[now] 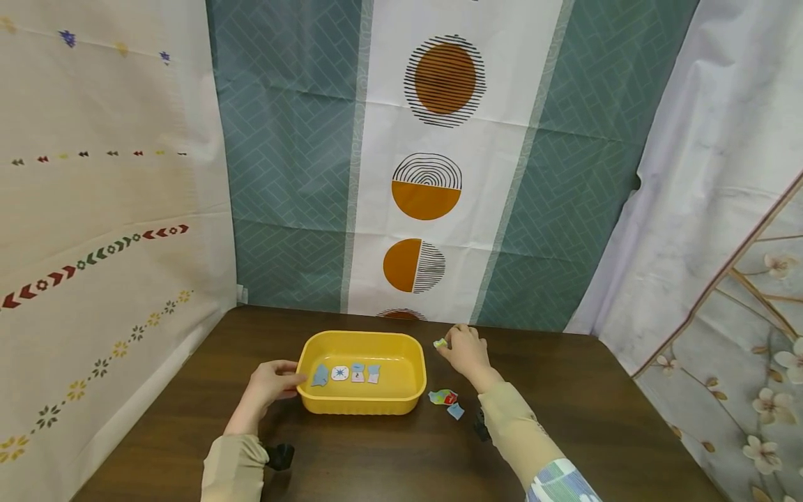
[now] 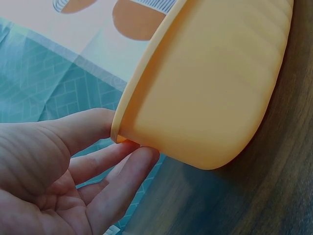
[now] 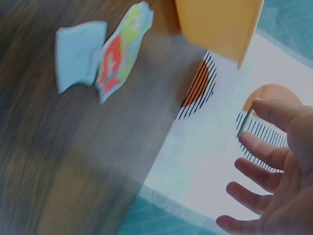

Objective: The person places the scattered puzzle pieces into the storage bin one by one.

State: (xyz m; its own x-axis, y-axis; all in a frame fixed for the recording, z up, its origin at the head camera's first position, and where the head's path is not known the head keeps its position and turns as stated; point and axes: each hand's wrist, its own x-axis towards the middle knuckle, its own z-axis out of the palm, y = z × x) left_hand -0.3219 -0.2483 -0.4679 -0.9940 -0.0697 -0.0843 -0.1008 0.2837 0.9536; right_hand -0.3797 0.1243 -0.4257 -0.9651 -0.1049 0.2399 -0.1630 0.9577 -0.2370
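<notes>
A yellow plastic tray (image 1: 360,407) stands on the table with several flat printed pieces inside, among them a white one with a blue star (image 1: 340,373). At its left end, my left hand (image 1: 270,385) pinches the rim between thumb and fingers, as the left wrist view also shows. My right hand (image 1: 467,352) is past the tray's right side, pinching a small thin green-and-yellow piece (image 1: 440,343) between thumb and forefinger. The right wrist view shows this piece (image 3: 246,122) edge-on, the other fingers spread. Below that hand lie a multicoloured piece (image 1: 443,397) and a light blue piece (image 1: 456,411).
The dark wooden table (image 1: 376,460) ends at a patterned curtain (image 1: 288,265) behind the tray. White patterned cloths hang at left (image 1: 125,209) and right (image 1: 709,209). A black object (image 1: 280,457) is by the left wrist, another (image 1: 482,425) by the right forearm.
</notes>
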